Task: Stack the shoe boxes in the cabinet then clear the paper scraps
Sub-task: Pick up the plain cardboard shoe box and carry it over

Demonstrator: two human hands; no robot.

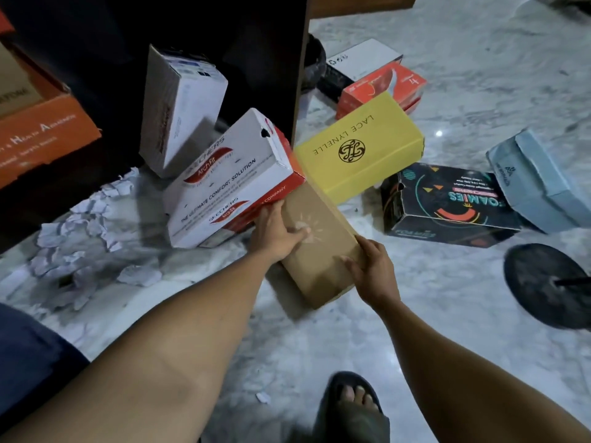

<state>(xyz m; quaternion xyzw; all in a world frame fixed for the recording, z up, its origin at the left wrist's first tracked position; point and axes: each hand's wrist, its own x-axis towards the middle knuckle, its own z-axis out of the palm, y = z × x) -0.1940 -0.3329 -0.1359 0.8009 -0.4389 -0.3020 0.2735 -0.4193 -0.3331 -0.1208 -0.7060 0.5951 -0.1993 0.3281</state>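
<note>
A plain brown shoe box (319, 247) lies tilted on the marble floor in front of me. My left hand (275, 233) grips its left edge, thumb on the lid. My right hand (372, 270) grips its near right corner. A white-and-red Skechers box (230, 183) leans beside it at the mouth of the dark cabinet (96, 59), with a white box (179, 113) standing on end behind it. A yellow box (361, 148) touches the brown box's far end. White paper scraps (86, 231) are heaped on the floor at the left.
An orange box (41, 135) sits in the cabinet at the left. On the floor to the right lie a black box (447, 206), a light-blue box (540, 180), a red box (380, 91) and a white box (364, 59). A round black base (543, 282) stands right; my sandalled foot (351, 407) is below.
</note>
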